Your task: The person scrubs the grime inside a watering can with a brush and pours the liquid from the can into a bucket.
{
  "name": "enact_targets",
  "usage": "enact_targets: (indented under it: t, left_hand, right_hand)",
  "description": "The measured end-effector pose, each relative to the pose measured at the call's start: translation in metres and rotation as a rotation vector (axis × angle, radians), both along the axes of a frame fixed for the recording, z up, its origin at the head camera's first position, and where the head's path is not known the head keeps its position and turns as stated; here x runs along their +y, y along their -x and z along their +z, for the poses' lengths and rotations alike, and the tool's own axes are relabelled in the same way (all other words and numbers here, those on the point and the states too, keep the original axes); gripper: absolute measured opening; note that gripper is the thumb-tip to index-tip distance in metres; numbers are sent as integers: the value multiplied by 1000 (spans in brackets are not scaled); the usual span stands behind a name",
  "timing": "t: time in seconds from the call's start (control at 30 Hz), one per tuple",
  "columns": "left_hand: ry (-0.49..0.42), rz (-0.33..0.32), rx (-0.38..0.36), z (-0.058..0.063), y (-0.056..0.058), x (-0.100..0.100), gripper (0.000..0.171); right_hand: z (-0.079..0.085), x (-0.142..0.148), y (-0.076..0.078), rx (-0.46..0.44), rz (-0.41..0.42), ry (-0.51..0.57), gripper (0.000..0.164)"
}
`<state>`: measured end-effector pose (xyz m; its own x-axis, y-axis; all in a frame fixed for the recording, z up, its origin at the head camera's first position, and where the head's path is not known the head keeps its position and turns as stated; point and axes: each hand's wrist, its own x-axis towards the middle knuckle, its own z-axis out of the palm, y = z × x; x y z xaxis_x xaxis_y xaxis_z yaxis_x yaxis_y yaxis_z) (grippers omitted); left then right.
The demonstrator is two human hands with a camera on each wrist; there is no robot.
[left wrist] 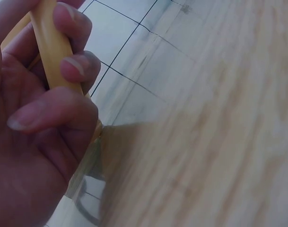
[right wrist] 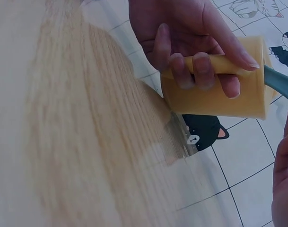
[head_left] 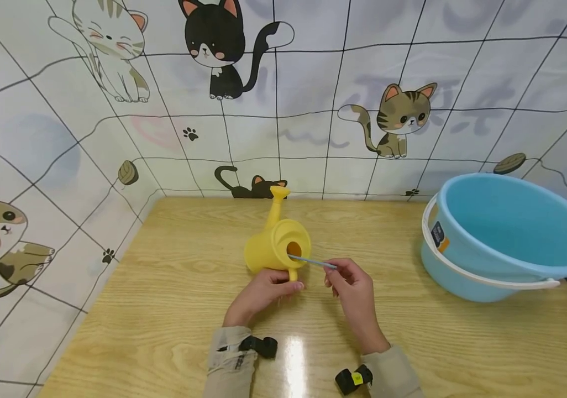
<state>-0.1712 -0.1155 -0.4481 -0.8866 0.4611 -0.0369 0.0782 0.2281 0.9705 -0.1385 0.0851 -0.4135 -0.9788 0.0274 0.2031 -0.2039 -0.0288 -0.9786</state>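
A yellow watering can [head_left: 261, 253] is tipped over the table, its spout toward the wall and its round opening facing me. My left hand [head_left: 262, 293] grips its handle [right wrist: 222, 64], with the fingers curled round it, as the left wrist view also shows on the handle [left wrist: 53, 52]. With thumb and fingertips, my right hand [head_left: 354, 290] pinches a thin blue stick [head_left: 315, 261]. The stick's far end goes into the can's opening and is hidden inside. In the right wrist view the stick [right wrist: 280, 84] looks flat and teal, entering at the rim.
On the right stands a light blue bucket [head_left: 452, 279] with a white handle; a blue basin [head_left: 517, 221] sits tilted in its top. The wooden table [head_left: 164, 309] meets a wall covering [head_left: 308, 138] printed with cats and a grid.
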Motion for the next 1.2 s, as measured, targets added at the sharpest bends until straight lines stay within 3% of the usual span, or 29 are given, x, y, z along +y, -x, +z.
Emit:
enact_targets:
  t: [0.13,0.23,0.47,0.63,1.0,1.2]
  left_hand:
    - [-1,-23,5,14,-5,0,30]
    - [1,-24,3,17,-6,0,30]
    - [-1,-28,1,18,-7,1,31]
    - [-15,-27,-3,18,-7,1,31]
    - [-40,-8,-11,17,-8,3,32]
    - [-52,8,-14,13,-6,4,36]
  right_hand:
    - [0,2,0,29,3,33,13]
    - [1,2,0,49,-12,58,13]
    - [-8,5,5,69,-19,110,14]
    - [-18,7,9,66,24,125,15]
    - [-5,0,0,50,189,-7,14]
    - [-2,-3,-2,0,216,-46,16]
